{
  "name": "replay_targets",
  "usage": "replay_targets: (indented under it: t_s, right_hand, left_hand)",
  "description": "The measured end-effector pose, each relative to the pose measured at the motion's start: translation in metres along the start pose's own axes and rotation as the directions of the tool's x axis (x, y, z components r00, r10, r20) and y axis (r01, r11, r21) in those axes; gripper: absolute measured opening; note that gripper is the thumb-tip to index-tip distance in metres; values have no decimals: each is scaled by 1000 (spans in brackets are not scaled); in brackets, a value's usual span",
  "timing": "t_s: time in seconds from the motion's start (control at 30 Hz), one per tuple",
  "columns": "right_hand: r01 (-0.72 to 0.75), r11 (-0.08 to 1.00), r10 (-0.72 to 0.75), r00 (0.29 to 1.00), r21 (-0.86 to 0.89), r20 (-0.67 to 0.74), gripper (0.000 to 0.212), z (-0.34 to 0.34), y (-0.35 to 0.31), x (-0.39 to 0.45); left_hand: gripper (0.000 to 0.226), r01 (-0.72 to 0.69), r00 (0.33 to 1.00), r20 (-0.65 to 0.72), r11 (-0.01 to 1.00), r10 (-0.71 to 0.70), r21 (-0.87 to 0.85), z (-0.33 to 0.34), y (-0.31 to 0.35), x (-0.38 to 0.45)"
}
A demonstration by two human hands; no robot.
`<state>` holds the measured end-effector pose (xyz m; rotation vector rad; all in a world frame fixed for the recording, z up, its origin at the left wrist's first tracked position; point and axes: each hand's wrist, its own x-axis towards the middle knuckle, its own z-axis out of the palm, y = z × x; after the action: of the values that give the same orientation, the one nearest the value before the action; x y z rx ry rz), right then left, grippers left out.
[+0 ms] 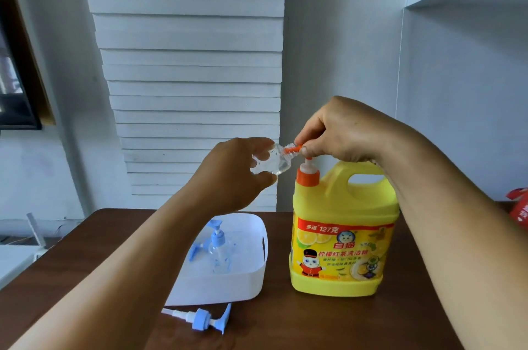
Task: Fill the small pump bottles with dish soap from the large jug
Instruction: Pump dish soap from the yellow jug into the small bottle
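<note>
A large yellow dish-soap jug (343,238) with an orange pump (308,171) stands on the brown table. My right hand (340,129) grips the orange pump head from above. My left hand (237,169) holds a small clear bottle (271,162), tilted on its side, with its threaded neck against the pump's spout. A little clear liquid sits in the bottle. Inside a white tub (251,278) stands another small clear bottle with a blue pump (218,252). A loose blue pump (200,318) lies on the table in front of the tub.
The brown table (314,326) runs to a white slatted wall behind. A red package (518,206) shows at the right edge. White shelves hang at the upper right. A dark screen sits at the far left.
</note>
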<state>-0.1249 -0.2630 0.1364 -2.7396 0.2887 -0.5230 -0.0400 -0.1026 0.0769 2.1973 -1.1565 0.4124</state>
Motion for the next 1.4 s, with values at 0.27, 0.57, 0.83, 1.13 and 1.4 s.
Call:
replay_targets:
  t_s: [0.27,0.57,0.83,1.13,1.4]
  right_hand:
    - [12,995,-10,1000,-98,22,14,-2,-8,1]
    - [12,997,-8,999,-71,52,17,-4,-4,1]
    - [22,992,-14,997,-122,71,17,-4,-9,2]
    - [14,996,-8,997,-87,73,16,-3,-5,1]
    - [3,998,2,998,-67,62,16,0,-4,-1]
  left_hand:
    - [46,-2,1000,-1,1000,2,-17,2,-1,-1]
    - [45,-4,1000,-2,1000,4,-13,2,-1,1]
    - [42,-5,1000,-4,1000,5,15,3,1,-2]
    - [40,-5,1000,5,1000,5,9,3,1,-3]
    - [40,0,1000,4,1000,0,1,4,0,-4]
